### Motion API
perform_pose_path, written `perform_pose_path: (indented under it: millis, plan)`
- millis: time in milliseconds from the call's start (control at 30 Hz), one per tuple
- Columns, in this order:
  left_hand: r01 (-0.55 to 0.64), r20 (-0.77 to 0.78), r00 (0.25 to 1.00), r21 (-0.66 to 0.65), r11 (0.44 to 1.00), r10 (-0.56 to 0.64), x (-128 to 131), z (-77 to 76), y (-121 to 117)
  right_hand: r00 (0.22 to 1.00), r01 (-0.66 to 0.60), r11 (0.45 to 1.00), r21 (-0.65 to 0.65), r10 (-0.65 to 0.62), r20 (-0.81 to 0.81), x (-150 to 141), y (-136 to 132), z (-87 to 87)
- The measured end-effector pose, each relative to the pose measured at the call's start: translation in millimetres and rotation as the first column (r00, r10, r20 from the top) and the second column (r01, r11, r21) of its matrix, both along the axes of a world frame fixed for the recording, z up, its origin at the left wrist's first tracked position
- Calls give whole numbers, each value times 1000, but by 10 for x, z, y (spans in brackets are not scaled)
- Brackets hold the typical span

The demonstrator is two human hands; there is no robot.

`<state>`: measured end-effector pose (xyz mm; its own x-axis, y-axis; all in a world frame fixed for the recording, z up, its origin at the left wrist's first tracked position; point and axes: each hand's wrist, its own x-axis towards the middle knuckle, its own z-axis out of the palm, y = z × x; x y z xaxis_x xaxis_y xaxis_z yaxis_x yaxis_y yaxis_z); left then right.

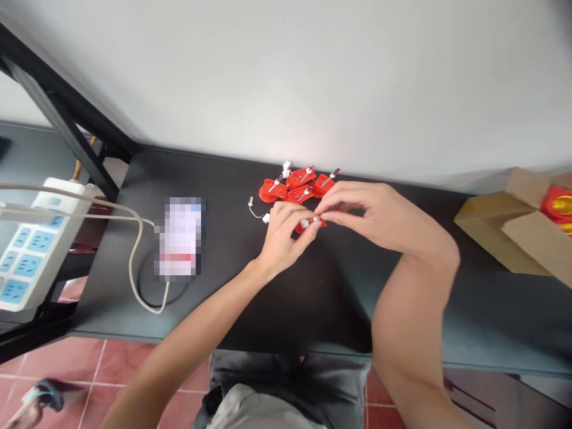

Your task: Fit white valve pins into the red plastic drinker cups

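Closest to us were the person's grey trousers (286, 381), over the edge of a black table (277, 310). We saw the left hand (283, 238) and the right hand (360, 214) meeting above it, their fingers curled closed and gripping a small red plastic piece (310, 225) with a white tip from both sides. Just beyond lay four similar red plastic pieces (297, 186), bunched together and touching, with metal and white parts on them. A thin white cord (255, 212) lay just beside the left hand. Farther left on the table sat a pixelated phone (181, 238) with a beige cable (136, 256), and beyond it a white power strip (31, 244). To the right stood a cardboard box (513, 229).
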<state>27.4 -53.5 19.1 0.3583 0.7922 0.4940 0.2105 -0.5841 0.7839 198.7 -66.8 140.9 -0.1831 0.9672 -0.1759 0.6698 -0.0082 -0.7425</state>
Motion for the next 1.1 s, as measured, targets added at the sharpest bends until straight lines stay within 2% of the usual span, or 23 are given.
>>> perform_pose_path:
  millis: [267, 567, 800, 933, 1100]
  plan:
    - [-83, 31, 996, 34, 996, 82, -15, 34, 37, 997, 71, 996, -58, -69, 39, -65, 22, 43]
    - [-132, 40, 991, 91, 987, 128, -4, -15, 46, 994, 108, 986, -130, -105, 29, -24, 27, 48]
    - [-47, 4, 999, -6, 999, 47, 3, 10, 47, 992, 125, 986, -112, -123, 21, 26, 3, 51]
    - [32, 8, 999, 25, 999, -32, 19, -42, 53, 991, 133, 988, -81, -130, 41, 102, -33, 68]
    - [39, -41, 998, -6, 999, -39, 25, -84, 59, 990, 111, 991, -78, -104, 93, 126, -38, 70]
